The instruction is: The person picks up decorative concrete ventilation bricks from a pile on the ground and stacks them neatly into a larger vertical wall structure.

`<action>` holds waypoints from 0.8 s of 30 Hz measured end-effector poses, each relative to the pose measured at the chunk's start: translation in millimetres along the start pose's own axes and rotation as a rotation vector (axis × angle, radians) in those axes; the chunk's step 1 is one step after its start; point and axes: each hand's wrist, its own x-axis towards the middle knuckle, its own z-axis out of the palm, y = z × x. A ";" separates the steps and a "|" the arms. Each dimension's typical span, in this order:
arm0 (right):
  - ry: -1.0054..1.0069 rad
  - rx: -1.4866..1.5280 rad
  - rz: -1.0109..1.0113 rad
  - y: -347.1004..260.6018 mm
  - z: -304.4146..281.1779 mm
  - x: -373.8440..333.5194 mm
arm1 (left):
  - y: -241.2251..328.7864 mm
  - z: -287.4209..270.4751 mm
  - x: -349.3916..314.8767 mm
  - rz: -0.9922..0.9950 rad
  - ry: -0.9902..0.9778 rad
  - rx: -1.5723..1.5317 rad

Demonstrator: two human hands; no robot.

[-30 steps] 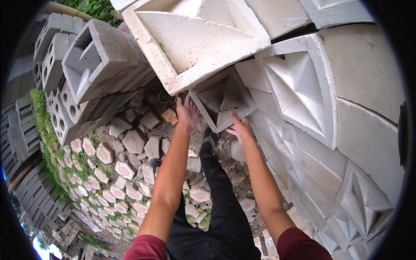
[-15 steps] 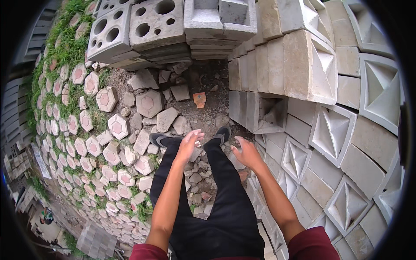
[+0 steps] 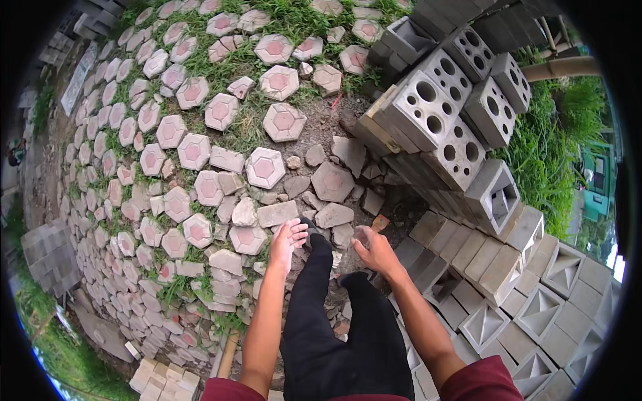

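My left hand [image 3: 290, 242] hangs in the air with its fingers apart and nothing in it, above my dark shoe and the broken paving. My right hand [image 3: 376, 250] is also empty, its thumb and fingers spread, over the gap between my legs and the stacked blocks. Neither hand touches anything. Near the left hand lie a hexagonal paver [image 3: 248, 239] with a pinkish middle and a grey rubble slab [image 3: 277, 214]. An orange shard [image 3: 380, 222] rests on the dirt just beyond the right hand.
Hexagonal pavers [image 3: 194, 151] with grass between them spread across the left. Concrete blocks with round holes [image 3: 436, 100] stand stacked at the upper right. Below them are rows of hollow blocks with triangular recesses [image 3: 481, 323]. A bamboo pole [image 3: 562, 68] lies beyond the stack.
The view has swung left, so the block stacks sit farther right and more pavers show. My left foot has turned and stepped toward the pavers. Both hands stay empty.
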 end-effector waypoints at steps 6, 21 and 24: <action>-0.171 -0.023 -0.081 -138.9 27.7 49.8 | 82.4 -80.8 -36.3 0.095 0.142 -0.143; -0.485 0.091 -0.204 -319.3 66.2 118.2 | 164.9 -185.4 -172.7 0.344 0.631 -0.560; -0.676 0.127 -0.068 -358.1 81.3 138.2 | 214.7 -176.1 -196.8 0.433 0.362 -1.138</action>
